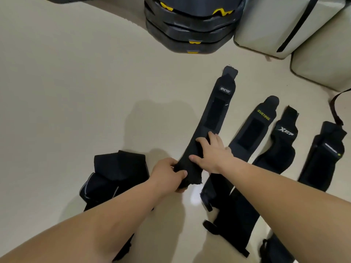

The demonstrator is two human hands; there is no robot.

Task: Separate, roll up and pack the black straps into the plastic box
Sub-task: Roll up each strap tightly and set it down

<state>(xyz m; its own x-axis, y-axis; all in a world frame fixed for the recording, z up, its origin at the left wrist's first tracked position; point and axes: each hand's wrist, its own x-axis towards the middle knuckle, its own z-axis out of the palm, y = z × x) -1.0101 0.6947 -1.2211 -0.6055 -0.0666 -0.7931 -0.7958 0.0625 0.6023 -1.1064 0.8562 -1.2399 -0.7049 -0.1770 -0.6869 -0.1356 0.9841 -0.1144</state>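
The stack of black and yellow cases (191, 25) is cut off by the top edge, as are the pale bags (281, 29) at upper right. The left forearm hides part of the folded strap (114, 173). Straps at lower right (275, 251) run off the bottom edge.

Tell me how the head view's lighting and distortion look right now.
Head view: wide-angle bending curves the floor edges; soft shadows fall left of the hands; a small glare patch sits near the held strap; strap logos read sharply.
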